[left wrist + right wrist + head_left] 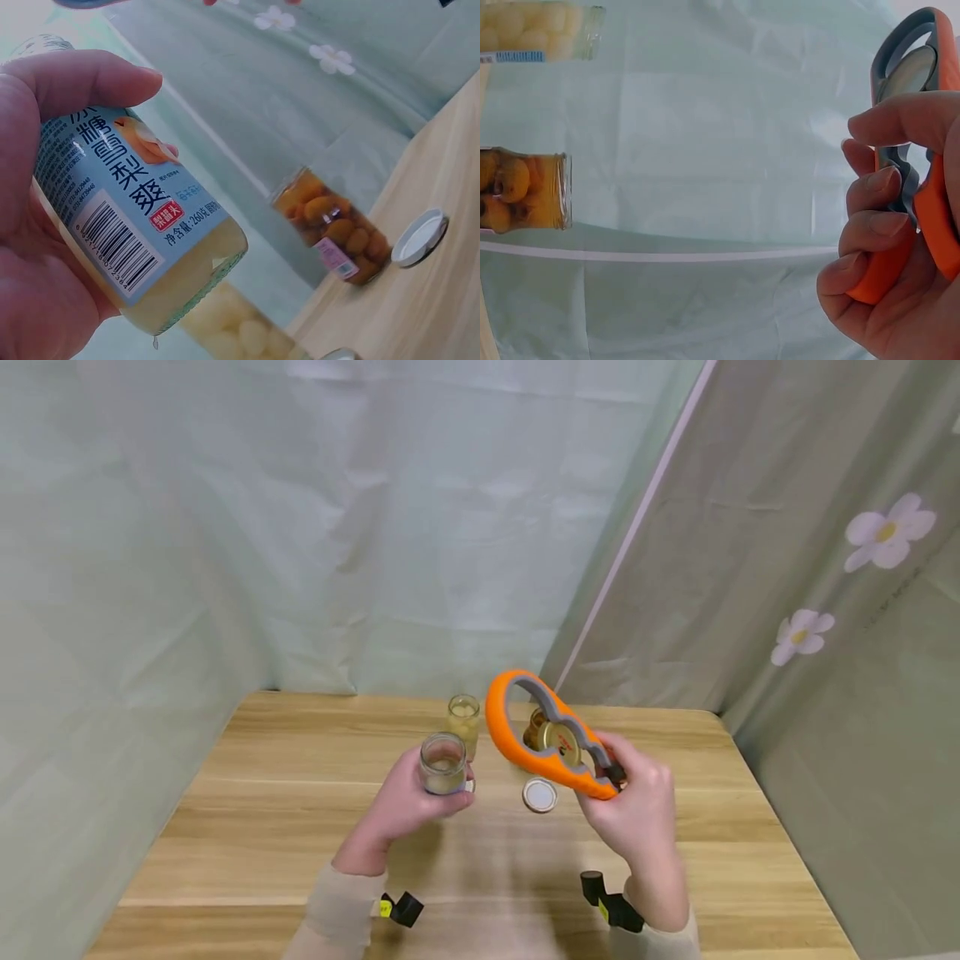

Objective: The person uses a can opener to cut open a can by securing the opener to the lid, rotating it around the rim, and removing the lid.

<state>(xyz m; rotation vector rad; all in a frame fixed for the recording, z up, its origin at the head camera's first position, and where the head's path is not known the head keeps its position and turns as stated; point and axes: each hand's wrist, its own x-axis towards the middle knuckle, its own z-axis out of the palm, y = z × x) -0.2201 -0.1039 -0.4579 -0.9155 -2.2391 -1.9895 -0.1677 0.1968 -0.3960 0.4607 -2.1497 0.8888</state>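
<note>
My left hand (401, 797) grips a lidless glass jar (442, 764) with a blue label (112, 195) and pale contents, held above the table. A drop hangs from its base in the left wrist view. To the right, my right hand (637, 793) grips an orange and grey jar opener (500, 718) by its handles, raised and slanting up to the left. A gold lid (561, 745) with red print sits within the opener's grey inner edges. In the right wrist view the fingers (874, 225) curl round the handles, and the lid (909, 73) shows partly.
A lidless jar of pale fruit (463, 720) stands behind the left hand. Behind the opener is a jar of orange fruit (330, 225). One lid (540, 795) lies upturned on the wooden table (262, 827); another (341, 354) is partly hidden. Curtains (420, 527) surround the table.
</note>
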